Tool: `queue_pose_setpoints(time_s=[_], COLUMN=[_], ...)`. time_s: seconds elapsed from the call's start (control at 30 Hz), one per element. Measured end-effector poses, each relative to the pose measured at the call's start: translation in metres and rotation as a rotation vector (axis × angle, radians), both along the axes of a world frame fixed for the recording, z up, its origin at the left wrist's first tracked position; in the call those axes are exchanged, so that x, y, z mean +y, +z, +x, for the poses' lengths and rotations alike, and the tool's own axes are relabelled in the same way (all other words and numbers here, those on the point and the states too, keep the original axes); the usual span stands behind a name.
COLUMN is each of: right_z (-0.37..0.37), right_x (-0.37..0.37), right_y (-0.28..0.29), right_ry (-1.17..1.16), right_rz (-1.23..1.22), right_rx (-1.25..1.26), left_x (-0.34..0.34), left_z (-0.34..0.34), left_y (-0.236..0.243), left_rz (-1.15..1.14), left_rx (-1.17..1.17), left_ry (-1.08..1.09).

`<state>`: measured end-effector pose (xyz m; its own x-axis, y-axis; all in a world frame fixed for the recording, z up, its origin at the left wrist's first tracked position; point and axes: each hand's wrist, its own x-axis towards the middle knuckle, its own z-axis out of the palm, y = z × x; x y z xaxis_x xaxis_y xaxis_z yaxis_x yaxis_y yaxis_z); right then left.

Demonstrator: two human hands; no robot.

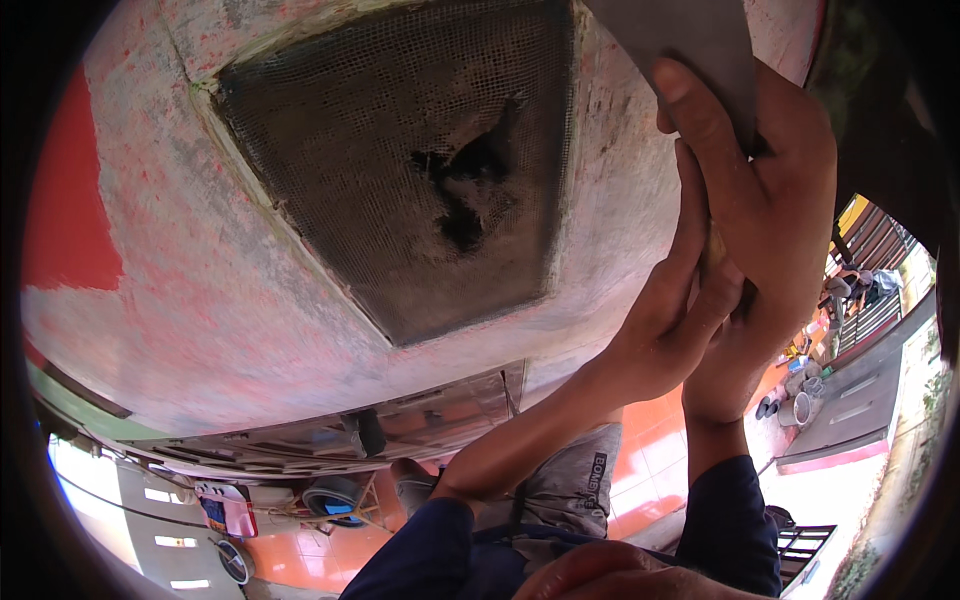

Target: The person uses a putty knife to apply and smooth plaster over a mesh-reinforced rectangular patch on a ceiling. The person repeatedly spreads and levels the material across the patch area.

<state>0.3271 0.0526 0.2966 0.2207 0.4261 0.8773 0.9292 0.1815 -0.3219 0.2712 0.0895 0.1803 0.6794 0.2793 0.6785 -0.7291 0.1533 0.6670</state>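
My right hand (pixel 785 190) is closed around a broad grey scraper blade (pixel 685 40) near its handle, thumb pressed on the flat metal. My left hand (pixel 665 325) is closed just below it, its fingers around what seems to be the yellowish handle (pixel 714 248), mostly hidden by both hands. The blade lies against or just in front of a patchy pinkish-white wall (pixel 625 170); whether it touches cannot be made out. Left of the blade, a dark mesh screen (pixel 350 180) with a ragged hole fills a framed opening in the wall.
A solid red painted patch (pixel 70 200) covers the wall's left side. Below the wall runs a brown wooden panel (pixel 450 410). Orange tiles (pixel 650 440) form the floor, with a blue-and-dark tub (pixel 335 500) at lower left and buckets (pixel 802 408) at right.
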Motion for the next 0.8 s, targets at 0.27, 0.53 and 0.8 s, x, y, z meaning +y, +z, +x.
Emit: queue_pose_setpoints(time_s=[0.27, 0.53, 0.8], right_z=[0.029, -0.014, -0.056], right_x=[0.012, 0.014, 0.022], right_y=[-0.003, -0.029, -0.033], right_ry=[0.27, 0.125, 0.017], right_rz=[0.004, 0.121, 0.177], right_rx=[0.05, 0.13, 0.205], left_x=[0.002, 0.006, 0.021], left_z=[0.03, -0.021, -0.081], left_y=[-0.005, -0.024, -0.016], left_rz=[0.018, 0.029, 0.024], left_rx=[-0.054, 0.045, 0.26], left_ry=[0.173, 0.229, 0.196])
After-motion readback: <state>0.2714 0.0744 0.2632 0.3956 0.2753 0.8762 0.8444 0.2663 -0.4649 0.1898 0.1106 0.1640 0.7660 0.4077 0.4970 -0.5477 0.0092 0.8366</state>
